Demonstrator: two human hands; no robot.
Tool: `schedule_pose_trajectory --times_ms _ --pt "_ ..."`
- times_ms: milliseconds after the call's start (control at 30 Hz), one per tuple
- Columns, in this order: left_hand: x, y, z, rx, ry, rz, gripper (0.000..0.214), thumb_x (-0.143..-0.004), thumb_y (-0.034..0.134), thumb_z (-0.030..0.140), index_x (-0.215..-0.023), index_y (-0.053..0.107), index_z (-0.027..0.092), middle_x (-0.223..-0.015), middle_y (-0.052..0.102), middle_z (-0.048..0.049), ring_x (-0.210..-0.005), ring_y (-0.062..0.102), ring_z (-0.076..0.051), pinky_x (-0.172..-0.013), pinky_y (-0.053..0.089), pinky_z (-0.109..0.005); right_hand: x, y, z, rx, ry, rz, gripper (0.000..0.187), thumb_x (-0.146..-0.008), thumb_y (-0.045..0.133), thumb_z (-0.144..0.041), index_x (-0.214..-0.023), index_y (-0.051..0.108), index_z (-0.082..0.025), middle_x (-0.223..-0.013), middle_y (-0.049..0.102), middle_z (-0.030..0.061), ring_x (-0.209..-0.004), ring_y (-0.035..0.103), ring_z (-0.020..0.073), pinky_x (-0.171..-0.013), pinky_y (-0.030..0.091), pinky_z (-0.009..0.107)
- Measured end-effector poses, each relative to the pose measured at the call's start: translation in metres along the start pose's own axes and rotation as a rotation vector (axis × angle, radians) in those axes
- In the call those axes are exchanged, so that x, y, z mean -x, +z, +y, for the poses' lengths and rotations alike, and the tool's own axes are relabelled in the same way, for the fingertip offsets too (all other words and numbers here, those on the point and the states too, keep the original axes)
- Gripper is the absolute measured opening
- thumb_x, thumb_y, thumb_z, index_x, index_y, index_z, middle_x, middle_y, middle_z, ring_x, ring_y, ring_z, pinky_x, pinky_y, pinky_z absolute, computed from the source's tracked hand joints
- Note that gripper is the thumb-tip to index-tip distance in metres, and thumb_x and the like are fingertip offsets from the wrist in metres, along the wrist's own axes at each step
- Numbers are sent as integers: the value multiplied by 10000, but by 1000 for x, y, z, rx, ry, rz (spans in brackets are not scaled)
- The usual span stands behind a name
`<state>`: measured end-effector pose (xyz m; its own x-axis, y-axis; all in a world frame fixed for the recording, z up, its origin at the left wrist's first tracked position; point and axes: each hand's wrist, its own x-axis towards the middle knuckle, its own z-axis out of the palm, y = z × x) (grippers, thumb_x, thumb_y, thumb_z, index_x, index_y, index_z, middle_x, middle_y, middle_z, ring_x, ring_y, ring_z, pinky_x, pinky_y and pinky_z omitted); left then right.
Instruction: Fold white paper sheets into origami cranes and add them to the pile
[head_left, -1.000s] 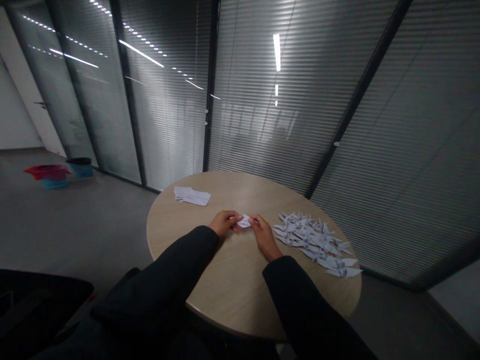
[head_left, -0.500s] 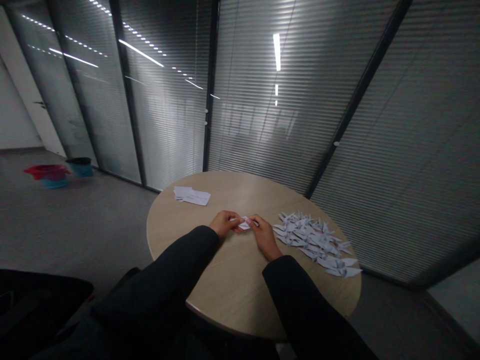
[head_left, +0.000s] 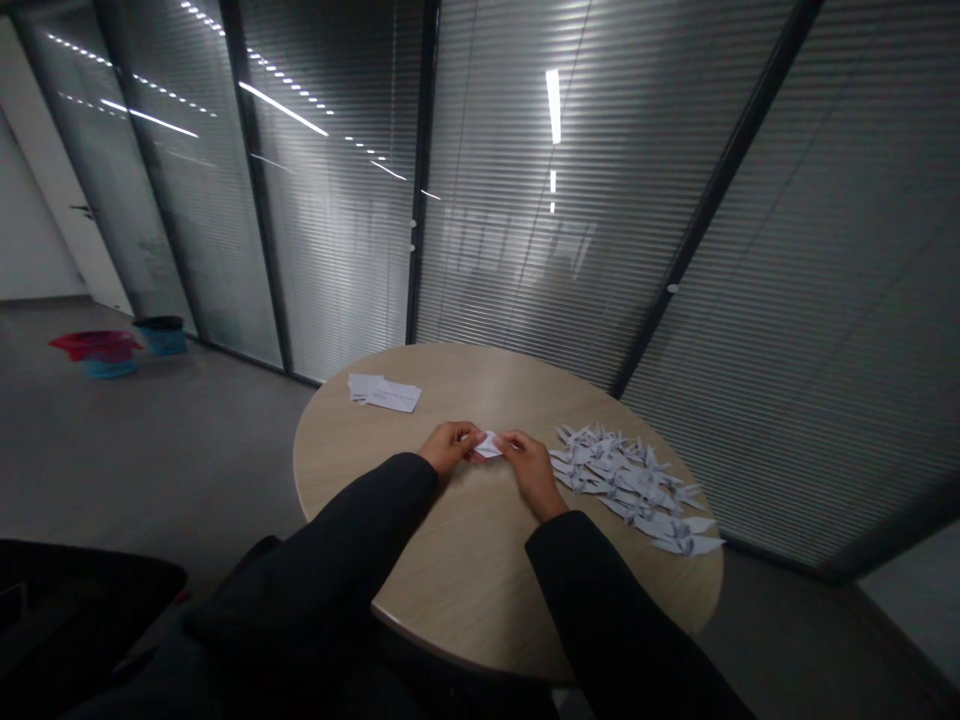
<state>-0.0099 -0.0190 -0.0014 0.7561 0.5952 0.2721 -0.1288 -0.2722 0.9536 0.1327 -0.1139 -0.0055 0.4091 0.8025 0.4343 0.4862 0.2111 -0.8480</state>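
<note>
The left hand (head_left: 448, 447) and right hand (head_left: 531, 473) grip a small folded white paper (head_left: 488, 445) between them over the round wooden surface (head_left: 480, 570), with paper cranes (head_left: 630, 487) massed aside, clear of their work

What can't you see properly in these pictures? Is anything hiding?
Head view, the folded white paper: the left hand and right hand cover part of it, so its shape is hard to tell.
Head view, the sheets of paper: too small to read any marks.
Head view, the red and blue things: too small and dim to name.
</note>
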Motion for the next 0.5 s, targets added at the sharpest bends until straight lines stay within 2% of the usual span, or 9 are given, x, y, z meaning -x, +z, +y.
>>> schedule_pose_trajectory --times_ms 167,500 --pt "-1 2 0 22 10 -5 471 -685 604 577 -724 578 109 -620 631 -52 -533 574 -128 -558 467 -260 1 0 -2 29 -36 -6 290 -755 545 -445 -692 619 -172 -637 596 -1 -635 537 160 -597 397 254" --pt "-2 1 1 12 17 -3 443 -722 575 556 -700 563 114 -608 598 -37 -525 555 -124 -514 457 -249 0 2 -1 -21 -20 -29 320 -761 514 -463 -684 610 -168 -642 596 7 -636 532 165 -598 400 257"
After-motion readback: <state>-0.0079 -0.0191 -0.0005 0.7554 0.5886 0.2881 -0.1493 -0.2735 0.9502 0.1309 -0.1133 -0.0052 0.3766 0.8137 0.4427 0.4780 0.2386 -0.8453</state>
